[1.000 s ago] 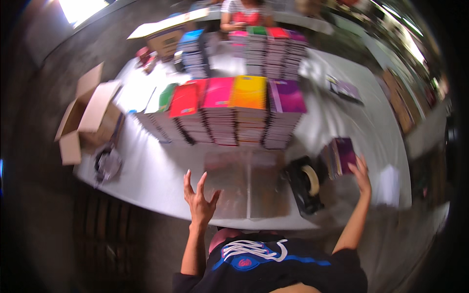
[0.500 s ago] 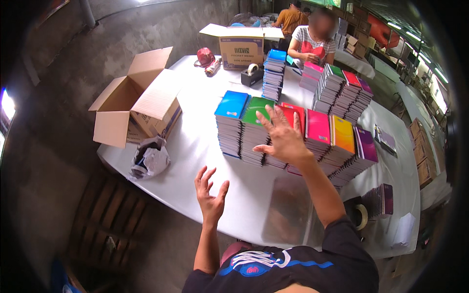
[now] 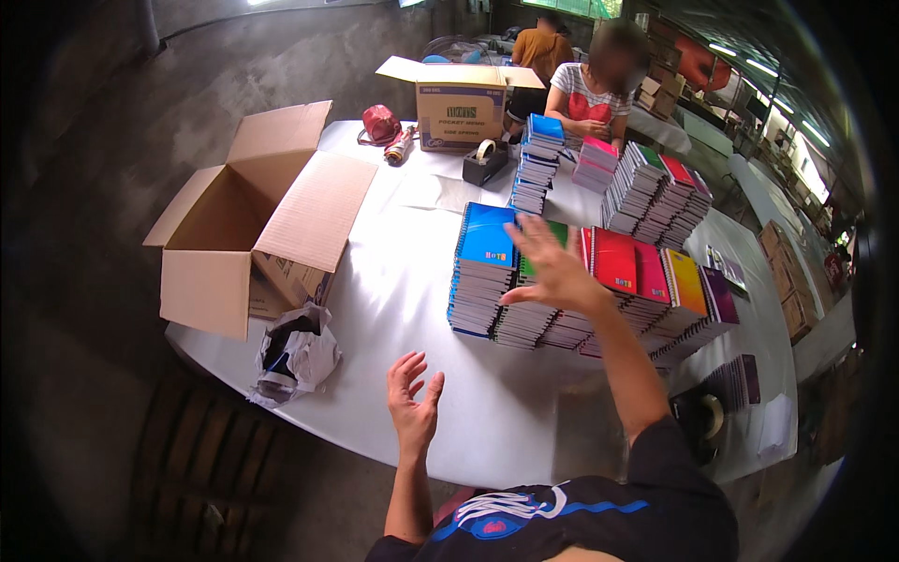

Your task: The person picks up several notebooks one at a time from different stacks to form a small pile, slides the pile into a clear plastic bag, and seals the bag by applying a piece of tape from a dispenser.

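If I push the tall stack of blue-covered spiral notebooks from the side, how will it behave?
The blue-covered notebook stack looks tall and loose, so upper books would probably slide or topple. It seems heavy, being many books. The white table looks smooth, so the base may slide.

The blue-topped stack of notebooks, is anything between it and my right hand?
Nothing visible. The right hand hangs open just above the near row, over the green-topped stack beside the blue-topped stack, with only air between.
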Demonstrator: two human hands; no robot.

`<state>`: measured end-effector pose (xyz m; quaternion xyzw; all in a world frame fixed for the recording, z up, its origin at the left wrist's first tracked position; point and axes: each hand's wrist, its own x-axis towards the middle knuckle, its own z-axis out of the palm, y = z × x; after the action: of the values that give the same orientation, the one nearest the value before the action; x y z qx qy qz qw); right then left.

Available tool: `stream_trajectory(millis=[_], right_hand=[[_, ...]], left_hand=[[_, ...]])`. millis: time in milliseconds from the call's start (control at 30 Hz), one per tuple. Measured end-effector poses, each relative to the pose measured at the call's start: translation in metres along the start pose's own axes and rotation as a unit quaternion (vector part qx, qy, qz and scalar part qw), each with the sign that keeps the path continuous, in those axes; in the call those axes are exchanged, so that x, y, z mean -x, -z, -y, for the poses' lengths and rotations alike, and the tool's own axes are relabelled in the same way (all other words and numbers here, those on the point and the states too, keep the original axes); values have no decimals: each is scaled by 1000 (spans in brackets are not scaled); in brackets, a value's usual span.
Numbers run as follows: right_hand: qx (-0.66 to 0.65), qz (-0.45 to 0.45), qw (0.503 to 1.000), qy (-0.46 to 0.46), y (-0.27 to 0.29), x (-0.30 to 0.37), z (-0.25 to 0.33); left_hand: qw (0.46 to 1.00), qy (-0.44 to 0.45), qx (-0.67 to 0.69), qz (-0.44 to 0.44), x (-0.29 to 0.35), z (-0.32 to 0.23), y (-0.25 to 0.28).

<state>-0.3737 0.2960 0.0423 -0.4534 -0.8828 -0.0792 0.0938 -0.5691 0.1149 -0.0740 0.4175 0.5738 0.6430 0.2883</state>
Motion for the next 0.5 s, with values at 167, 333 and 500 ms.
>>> stream_trajectory(millis=[167,333,500], right_hand=[[-60,11,997,56,-27,-40,-8],[-200,28,971,126,1,-55,-21],[-107,-184,969,128,21,-26,16]], left_hand=[[997,-3,74,33,-17,0,-10],[976,93,192,49,-24,3,-11],[793,220,521,226,-48,-26,-27]])
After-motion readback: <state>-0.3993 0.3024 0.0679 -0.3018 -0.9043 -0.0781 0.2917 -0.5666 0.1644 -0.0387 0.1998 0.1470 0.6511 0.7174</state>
